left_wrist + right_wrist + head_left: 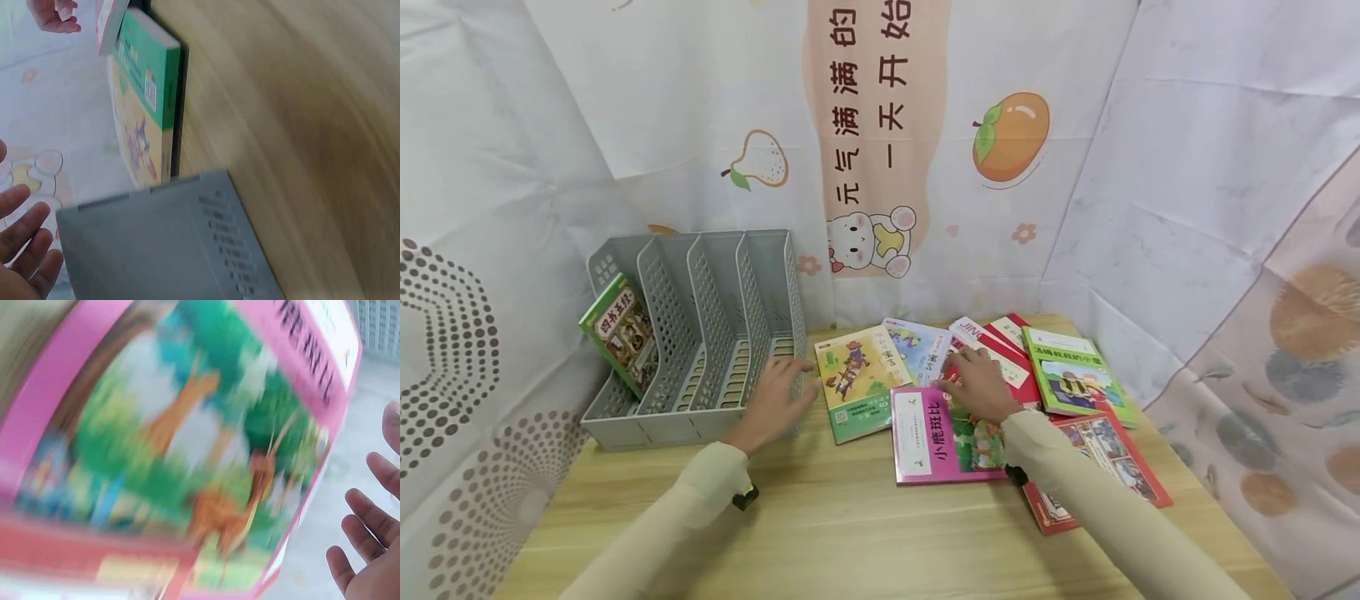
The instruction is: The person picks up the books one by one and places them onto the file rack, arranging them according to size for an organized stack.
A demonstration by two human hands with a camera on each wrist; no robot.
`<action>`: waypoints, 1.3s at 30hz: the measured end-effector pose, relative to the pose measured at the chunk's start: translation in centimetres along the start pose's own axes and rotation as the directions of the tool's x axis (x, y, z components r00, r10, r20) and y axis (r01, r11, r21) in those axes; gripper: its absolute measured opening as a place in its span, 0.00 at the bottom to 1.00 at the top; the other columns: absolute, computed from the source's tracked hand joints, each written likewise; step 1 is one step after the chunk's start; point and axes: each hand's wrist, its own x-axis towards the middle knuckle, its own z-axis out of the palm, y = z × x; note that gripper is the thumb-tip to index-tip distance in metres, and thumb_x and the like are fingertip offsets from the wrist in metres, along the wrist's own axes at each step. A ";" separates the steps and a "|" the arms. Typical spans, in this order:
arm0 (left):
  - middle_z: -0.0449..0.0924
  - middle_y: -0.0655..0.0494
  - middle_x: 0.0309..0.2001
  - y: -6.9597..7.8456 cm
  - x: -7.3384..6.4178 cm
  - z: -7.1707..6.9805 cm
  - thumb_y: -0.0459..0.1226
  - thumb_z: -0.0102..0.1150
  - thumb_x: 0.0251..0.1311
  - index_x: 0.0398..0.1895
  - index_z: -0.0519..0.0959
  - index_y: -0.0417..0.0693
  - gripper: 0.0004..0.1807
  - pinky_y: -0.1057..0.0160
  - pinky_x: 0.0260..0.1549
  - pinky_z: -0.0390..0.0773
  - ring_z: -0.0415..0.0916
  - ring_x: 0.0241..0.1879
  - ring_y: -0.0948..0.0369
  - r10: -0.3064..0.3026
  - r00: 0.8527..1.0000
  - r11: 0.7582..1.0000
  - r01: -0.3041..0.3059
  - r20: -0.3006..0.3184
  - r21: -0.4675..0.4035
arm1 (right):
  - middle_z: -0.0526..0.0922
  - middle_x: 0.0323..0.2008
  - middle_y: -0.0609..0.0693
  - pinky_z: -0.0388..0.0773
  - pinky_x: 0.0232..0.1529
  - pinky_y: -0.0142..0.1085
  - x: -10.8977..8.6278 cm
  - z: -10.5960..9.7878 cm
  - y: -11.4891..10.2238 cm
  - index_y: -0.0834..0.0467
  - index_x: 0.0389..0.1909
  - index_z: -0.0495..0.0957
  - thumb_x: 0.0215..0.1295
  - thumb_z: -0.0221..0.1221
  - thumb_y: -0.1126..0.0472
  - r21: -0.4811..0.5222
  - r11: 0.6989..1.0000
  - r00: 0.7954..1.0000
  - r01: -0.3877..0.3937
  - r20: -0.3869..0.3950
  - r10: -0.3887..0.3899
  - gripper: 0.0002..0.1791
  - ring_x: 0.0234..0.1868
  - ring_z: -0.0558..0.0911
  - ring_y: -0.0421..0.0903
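My left hand (777, 402) is held between the grey file rack (670, 429) and a yellow-and-green book (861, 379), holding nothing. Its spread fingers (34, 250) show beside the rack's wall in the left wrist view. Over the pink book (917, 475) with a deer on its cover hovers my right hand (981, 385). In the right wrist view that hand's fingers (362, 534) are extended, apart from the blurred pink cover. A green book (625, 333) leans in the rack's leftmost compartment.
Right of the pink book lie a red book (1108, 454) and a lime-green book (1078, 379). Behind it are a pale blue book (917, 346) and overlapping red books (1011, 329). A patterned curtain (700, 100) hangs behind the wooden table (850, 542).
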 end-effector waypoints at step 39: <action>0.77 0.62 0.58 9.3 -1.5 10.1 0.49 0.54 0.76 0.61 0.80 0.53 0.18 0.60 0.60 0.74 0.72 0.60 0.63 0.294 0.879 0.956 -0.270 0.375 -0.114 | 0.77 0.45 0.58 0.75 0.40 0.61 -12.0 -10.8 16.1 0.48 0.52 0.82 0.47 0.79 0.51 -0.272 0.954 0.876 -0.126 0.422 0.236 0.29 0.43 0.74 0.59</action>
